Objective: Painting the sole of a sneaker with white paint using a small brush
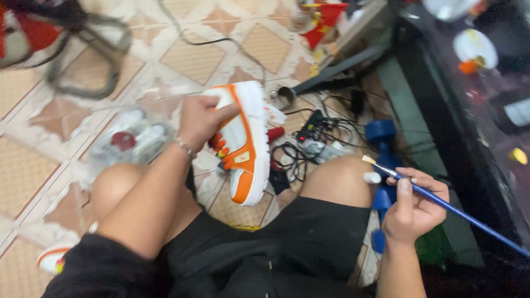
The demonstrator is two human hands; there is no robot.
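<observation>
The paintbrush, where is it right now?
In the head view the blue paintbrush is at the right, held in the right hand beside the right knee, its bristles pointing toward the orange-and-white sneaker.

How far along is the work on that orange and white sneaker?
Done: nothing I can confirm; blur hides any painted areas. In hand: the left hand holds the sneaker sole outward, and the right hand holds a blue brush away from it. Left: a second shoe lies on the floor.

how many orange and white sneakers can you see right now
2. One orange and white sneaker is held up sideways in the left hand, above the knees. A second sneaker pokes out at the lower left on the tiled floor, mostly hidden by the arm.
</observation>
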